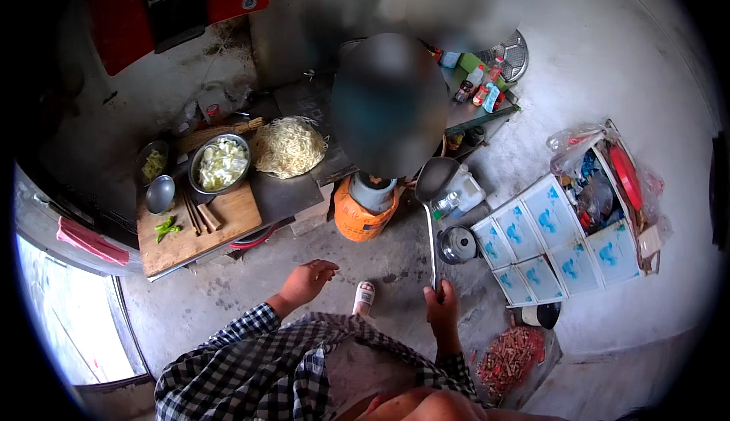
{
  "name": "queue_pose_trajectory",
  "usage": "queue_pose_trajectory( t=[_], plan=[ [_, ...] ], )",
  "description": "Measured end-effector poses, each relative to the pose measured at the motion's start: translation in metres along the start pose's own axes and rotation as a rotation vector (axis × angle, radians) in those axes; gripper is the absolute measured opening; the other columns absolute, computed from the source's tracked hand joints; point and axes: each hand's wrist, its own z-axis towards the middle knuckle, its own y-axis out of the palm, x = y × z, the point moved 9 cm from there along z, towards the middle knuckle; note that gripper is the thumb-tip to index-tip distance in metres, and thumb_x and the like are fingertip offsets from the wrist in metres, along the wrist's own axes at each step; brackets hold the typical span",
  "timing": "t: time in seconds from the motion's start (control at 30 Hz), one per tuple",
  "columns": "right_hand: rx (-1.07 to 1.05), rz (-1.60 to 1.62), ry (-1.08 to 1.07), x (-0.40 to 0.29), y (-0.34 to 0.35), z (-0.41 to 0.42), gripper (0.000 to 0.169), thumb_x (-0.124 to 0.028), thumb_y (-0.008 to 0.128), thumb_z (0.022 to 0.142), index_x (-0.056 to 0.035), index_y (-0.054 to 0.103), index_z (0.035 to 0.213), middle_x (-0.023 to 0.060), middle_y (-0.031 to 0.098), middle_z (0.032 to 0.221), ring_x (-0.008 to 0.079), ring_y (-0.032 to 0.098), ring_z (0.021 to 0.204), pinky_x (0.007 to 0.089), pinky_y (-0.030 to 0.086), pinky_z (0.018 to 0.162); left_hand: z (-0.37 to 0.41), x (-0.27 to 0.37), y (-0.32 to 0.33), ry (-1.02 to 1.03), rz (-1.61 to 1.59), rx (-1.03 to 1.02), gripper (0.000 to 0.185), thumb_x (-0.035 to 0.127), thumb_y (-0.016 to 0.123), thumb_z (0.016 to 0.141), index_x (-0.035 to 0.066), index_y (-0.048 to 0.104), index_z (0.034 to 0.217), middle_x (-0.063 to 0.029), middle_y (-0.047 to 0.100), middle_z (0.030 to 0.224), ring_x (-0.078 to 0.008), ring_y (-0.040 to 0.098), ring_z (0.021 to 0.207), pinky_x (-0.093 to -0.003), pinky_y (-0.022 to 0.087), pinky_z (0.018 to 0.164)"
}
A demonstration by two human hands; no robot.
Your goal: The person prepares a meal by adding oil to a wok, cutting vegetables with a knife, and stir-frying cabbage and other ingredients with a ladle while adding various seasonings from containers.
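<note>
My right hand (442, 307) grips the handle of a long metal ladle (429, 227), whose dark, wide bowl points away from me. My left hand (308, 281) hovers over the floor with loosely bent fingers and nothing in it. Left of it stands a counter with a wooden cutting board (242, 204). On the board lie green peppers (166, 229), chopsticks (190, 214), a wooden handle (209, 217) and a small metal bowl (160, 194). A metal basin of chopped cabbage (221, 163) sits behind, beside a heap of noodles (290, 147). A blurred round patch hides part of the counter.
An orange gas cylinder (365, 210) stands under the counter. Near the ladle are a plastic jug (466, 190) and a metal kettle (458, 244). A white-and-blue cabinet (542, 255) stands at the right. Condiment bottles (479, 87) crowd the far corner. Reddish pieces (507, 361) lie heaped on the floor.
</note>
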Motion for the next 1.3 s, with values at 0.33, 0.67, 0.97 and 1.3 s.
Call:
queue_pose_trajectory(
  t=[0.33, 0.67, 0.97, 1.3],
  plan=[
    [-0.049, -0.154, -0.352, -0.14, -0.036, 0.278, 0.031, -0.021, 0.067, 0.099, -0.0124, 0.065, 0.129, 0.0098, 0.063, 0.077, 0.0176, 0.064, 0.065, 0.0348, 0.049, 0.061, 0.126, 0.039, 0.044, 0.007, 0.128, 0.059, 0.023, 0.011, 0.06, 0.099, 0.006, 0.071, 0.118, -0.0147, 0.073, 0.106, -0.0297, 0.072, 0.096, -0.0393, 0.057, 0.084],
    [-0.184, -0.437, -0.588, -0.261, 0.021, 0.462, 0.036, -0.022, 0.071, 0.093, -0.0128, 0.066, 0.128, 0.0207, 0.073, 0.106, 0.0384, 0.071, 0.097, 0.044, 0.055, 0.082, 0.205, -0.006, -0.002, -0.166, 0.037, 0.28, 0.02, 0.008, 0.059, 0.099, 0.003, 0.071, 0.114, -0.0143, 0.072, 0.102, -0.0272, 0.073, 0.091, -0.0371, 0.057, 0.083],
    [-0.324, -1.131, -0.833, -0.354, 0.117, 0.593, 0.024, -0.026, 0.071, 0.09, -0.0166, 0.077, 0.112, 0.0111, 0.075, 0.107, 0.0328, 0.07, 0.102, 0.0456, 0.055, 0.087, 0.287, -0.012, -0.039, -0.093, -0.016, 0.348, 0.019, 0.009, 0.061, 0.098, 0.005, 0.071, 0.114, -0.0148, 0.072, 0.103, -0.0307, 0.072, 0.091, -0.0385, 0.057, 0.08],
    [-0.456, -1.132, -0.916, -0.338, 0.203, 0.623, 0.025, -0.027, 0.069, 0.093, -0.0153, 0.076, 0.113, 0.0119, 0.075, 0.106, 0.0343, 0.069, 0.101, 0.0474, 0.055, 0.088, 0.28, -0.057, -0.074, -0.313, -0.105, 0.544, 0.02, 0.003, 0.06, 0.097, 0.002, 0.07, 0.113, -0.0133, 0.072, 0.101, -0.0244, 0.072, 0.086, -0.0347, 0.057, 0.079]
  ],
)
